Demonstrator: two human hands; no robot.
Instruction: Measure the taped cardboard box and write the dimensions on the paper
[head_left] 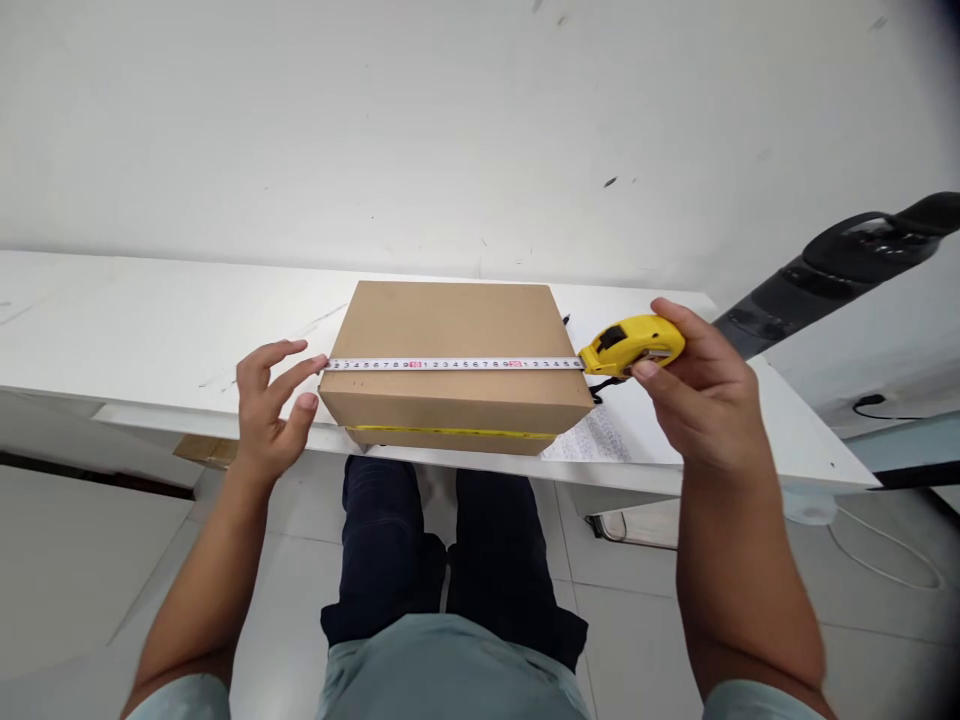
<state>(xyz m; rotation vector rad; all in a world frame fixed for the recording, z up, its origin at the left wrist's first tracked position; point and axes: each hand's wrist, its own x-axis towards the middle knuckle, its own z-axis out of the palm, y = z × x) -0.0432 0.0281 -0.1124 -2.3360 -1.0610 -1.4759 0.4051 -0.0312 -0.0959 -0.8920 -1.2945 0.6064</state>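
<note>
A closed cardboard box (450, 320) sits on the white shelf. Across its top lies the pale, numbered blade (457, 365) of a tape measure, running from the left edge to the right edge. My right hand (709, 385) grips the yellow case of the tape measure (634, 343) between thumb and fingers, just past the box's right side. At the opposite edge, the index fingertip of my left hand (274, 405) touches the end of the blade, with the thumb and other fingers spread apart. A yellow strip (454, 432) runs along the box's front side.
A sheet of paper with writing (592, 435) lies partly beneath the box, beside a black object (604, 388) I cannot identify. Behind the white shelf (150, 310) stands a wall. A dark, wrapped long object (817, 275) leans at the right, near my right hand.
</note>
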